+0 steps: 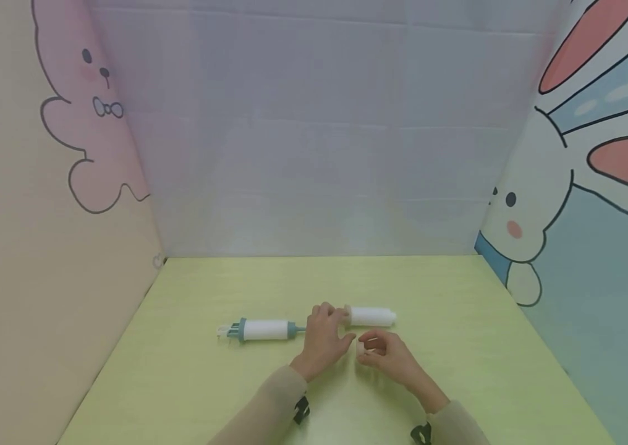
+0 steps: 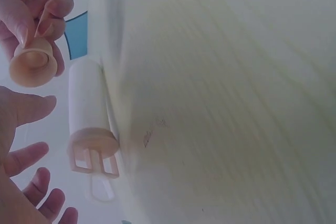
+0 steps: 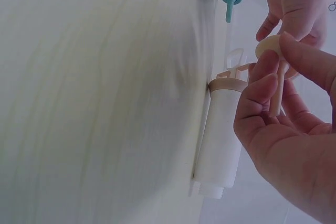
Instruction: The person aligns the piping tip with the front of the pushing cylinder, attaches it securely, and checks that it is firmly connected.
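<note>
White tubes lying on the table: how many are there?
2. The teal-ended tube lies left of the left hand; the beige-collared tube lies beyond the right hand. No others seem hidden.

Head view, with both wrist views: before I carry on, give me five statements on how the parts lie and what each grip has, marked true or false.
1. The right-hand grip holds a beige cup-shaped piece. True.
2. In the head view, the beige-collared cylinder lies to the right of the teal-collared cylinder. True.
3. The teal-collared cylinder stands upright. False: it lies on its side on the table.
4. The left-hand grip holds nothing. True.
5. In the head view, the beige collar is at its cylinder's right end. False: it is at the left end.
</note>
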Demonstrator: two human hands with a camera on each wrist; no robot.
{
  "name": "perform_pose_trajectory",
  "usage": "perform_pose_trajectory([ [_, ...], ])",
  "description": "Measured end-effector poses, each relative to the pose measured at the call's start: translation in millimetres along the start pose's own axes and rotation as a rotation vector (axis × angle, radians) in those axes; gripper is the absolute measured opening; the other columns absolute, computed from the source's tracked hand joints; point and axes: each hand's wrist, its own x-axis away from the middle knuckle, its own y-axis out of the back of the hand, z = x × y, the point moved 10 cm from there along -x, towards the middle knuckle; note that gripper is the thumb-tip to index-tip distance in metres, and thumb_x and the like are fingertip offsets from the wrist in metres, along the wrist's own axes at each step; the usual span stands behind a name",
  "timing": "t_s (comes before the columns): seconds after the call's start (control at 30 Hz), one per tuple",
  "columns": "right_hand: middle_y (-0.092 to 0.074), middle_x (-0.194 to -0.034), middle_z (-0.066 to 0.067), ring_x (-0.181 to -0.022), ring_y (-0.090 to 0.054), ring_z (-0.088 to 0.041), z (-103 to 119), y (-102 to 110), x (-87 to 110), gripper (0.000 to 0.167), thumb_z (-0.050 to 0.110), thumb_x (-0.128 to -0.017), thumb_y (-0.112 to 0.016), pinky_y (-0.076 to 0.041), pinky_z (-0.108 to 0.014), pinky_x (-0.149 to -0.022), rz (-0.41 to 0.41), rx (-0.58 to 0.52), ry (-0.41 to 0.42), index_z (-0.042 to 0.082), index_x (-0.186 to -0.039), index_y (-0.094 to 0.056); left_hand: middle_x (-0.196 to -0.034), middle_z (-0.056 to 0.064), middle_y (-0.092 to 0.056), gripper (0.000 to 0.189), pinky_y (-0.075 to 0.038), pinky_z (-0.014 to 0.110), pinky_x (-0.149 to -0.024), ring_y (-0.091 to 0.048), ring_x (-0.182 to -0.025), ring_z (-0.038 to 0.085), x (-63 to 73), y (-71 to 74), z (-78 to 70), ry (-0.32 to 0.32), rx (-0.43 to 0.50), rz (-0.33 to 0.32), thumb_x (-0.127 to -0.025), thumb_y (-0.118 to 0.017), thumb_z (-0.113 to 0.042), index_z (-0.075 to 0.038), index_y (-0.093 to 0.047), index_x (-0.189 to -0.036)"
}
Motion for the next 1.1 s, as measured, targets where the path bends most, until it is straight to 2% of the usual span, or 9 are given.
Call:
perform_pose_trajectory([
  [0.13,-0.062,-0.110,-0.026,-0.098,-0.062,-0.038,0,2,0.8,0.032,0.005,-0.084,-0.072,-0.052,-0.043,-0.079,-0.006,-0.011,0.001,-0.007,-0.111,-0.059,-0.093,-0.001,-0.044,0.053,-0.035,0.032,-0.071,-0.040,-0.084,0.018,-5.5,-7.8,-0.8,0.015,-0.036,0.043,-0.071,-0.083,-0.039,-0.013,-0.065,-0.114],
  [0.3,-0.058,-0.112,-0.032,-0.100,-0.060,-0.044,-1,3,2.1,0.033,0.001,-0.084,-0.070,-0.052,-0.043,-0.079,0.003,-0.036,0.008,-0.012,-0.111,-0.057,-0.109,0.004,-0.048,0.063,-0.038,0.039,-0.082,-0.043,-0.099,0.022,-14.0,-19.4,-3.9,0.006,-0.091,0.103,-0.072,-0.080,-0.044,-0.014,-0.060,-0.124],
  [0.4,-0.059,-0.113,-0.030,-0.101,-0.060,-0.042,-2,3,2.6,0.032,0.001,-0.085,-0.070,-0.052,-0.039,-0.079,0.004,-0.033,0.013,-0.012,-0.112,-0.057,-0.117,0.006,-0.049,0.066,-0.037,0.043,-0.088,-0.044,-0.107,0.025,-18.8,-26.3,-5.1,-0.008,-0.139,0.133,-0.072,-0.079,-0.047,-0.015,-0.059,-0.127],
  [0.5,-0.060,-0.112,-0.027,-0.100,-0.061,-0.038,-3,4,3.0,0.031,0.002,-0.085,-0.069,-0.052,-0.036,-0.078,-0.001,-0.028,0.022,-0.010,-0.112,-0.058,-0.120,0.007,-0.050,0.067,-0.036,0.046,-0.088,-0.044,-0.111,0.027,-22.8,-31.3,-4.4,-0.002,-0.173,0.159,-0.073,-0.078,-0.048,-0.017,-0.058,-0.128],
  [0.7,-0.061,-0.109,-0.026,-0.098,-0.062,-0.037,-8,6,4.2,0.033,0.005,-0.084,-0.072,-0.053,-0.035,-0.077,-0.007,-0.033,0.023,-0.009,-0.110,-0.059,-0.123,0.008,-0.052,0.065,-0.037,0.049,-0.088,-0.044,-0.113,0.030,-27.0,-40.2,-1.2,0.030,-0.196,0.226,-0.074,-0.078,-0.047,-0.021,-0.057,-0.130],
  [0.9,-0.062,-0.109,-0.026,-0.099,-0.062,-0.038,-6,9,6.7,0.035,0.007,-0.085,-0.072,-0.052,-0.038,-0.078,-0.002,-0.032,0.027,-0.011,-0.111,-0.057,-0.123,0.008,-0.055,0.063,-0.037,0.048,-0.089,-0.047,-0.112,0.030,-30.6,-49.5,0.1,0.027,-0.212,0.255,-0.075,-0.079,-0.045,-0.023,-0.059,-0.129],
  [1.1,-0.062,-0.109,-0.024,-0.098,-0.062,-0.038,-8,11,8.2,0.035,0.009,-0.084,-0.073,-0.052,-0.039,-0.079,-0.017,-0.016,0.018,-0.009,-0.110,-0.059,-0.120,0.010,-0.056,0.066,-0.039,0.050,-0.084,-0.048,-0.106,0.031,-32.5,-60.2,2.1,0.039,-0.258,0.295,-0.072,-0.080,-0.042,-0.024,-0.058,-0.131],
])
